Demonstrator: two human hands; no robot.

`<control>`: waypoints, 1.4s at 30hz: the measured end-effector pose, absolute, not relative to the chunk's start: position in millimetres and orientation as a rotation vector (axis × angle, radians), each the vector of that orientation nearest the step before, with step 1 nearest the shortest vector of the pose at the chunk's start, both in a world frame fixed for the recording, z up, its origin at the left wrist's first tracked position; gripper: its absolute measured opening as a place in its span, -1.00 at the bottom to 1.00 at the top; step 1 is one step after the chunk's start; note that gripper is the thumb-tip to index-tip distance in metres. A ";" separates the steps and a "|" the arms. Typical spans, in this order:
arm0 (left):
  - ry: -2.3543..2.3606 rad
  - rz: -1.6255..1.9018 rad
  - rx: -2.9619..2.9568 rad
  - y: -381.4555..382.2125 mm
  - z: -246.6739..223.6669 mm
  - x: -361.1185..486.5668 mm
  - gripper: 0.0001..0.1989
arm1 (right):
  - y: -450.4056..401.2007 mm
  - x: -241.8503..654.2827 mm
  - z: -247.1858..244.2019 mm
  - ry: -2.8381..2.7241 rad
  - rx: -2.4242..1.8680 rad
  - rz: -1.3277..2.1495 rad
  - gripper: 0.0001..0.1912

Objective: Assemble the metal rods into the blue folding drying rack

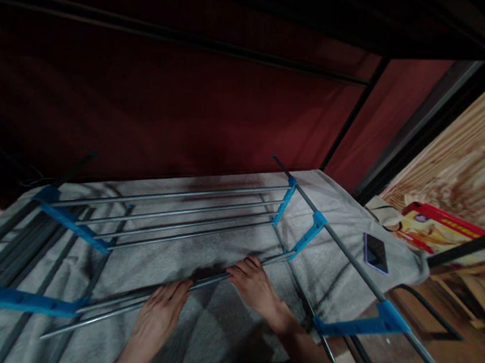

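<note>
My left hand (160, 312) is closed around thin metal tubes at the near side of a rack frame (207, 190) with blue plastic connectors. My right hand (254, 285) grips further right, its fingers curled over a metal tube (209, 281) that runs between both hands. Left of my left hand, two tubes spread apart; the nearer tube (93, 319) has a free left end. The other reaches toward a left blue connector (17, 299). Beyond my right hand, a tube meets a right blue connector (306, 238). The undersides of my fingers are hidden.
The rack lies on a grey blanket (221, 341). Several loose dark tubes (23, 245) lie at the left. A phone (376, 253) rests on the right side of the blanket, near a red and yellow box (441, 228). Dark frame bars and a red wall (189, 106) stand behind.
</note>
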State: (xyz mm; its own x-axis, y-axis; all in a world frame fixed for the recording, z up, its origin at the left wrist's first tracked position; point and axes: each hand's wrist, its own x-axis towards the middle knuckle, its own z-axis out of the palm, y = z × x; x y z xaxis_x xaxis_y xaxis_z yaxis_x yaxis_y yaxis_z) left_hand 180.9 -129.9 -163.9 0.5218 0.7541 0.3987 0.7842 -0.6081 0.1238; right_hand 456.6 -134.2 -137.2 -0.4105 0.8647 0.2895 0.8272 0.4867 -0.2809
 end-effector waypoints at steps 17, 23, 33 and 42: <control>-1.324 -0.670 -2.731 -124.6 -169.9 190.5 -0.65 | -128.1 466.7 -144.2 -2.230 -1.384 0.130 -0.79; -1.355 -0.649 -2.768 -125.0 -177.6 188.4 -0.63 | -132.2 469.2 -149.9 -2.229 -1.403 0.131 -0.76; -1.521 -0.586 -2.892 -128.3 -163.4 192.1 -0.62 | -141.7 471.7 -149.8 -2.119 -1.394 0.158 -0.66; -1.622 -0.565 -2.905 -130.7 -153.6 196.7 -0.65 | -171.2 497.6 -175.2 -1.656 -1.484 0.172 -0.70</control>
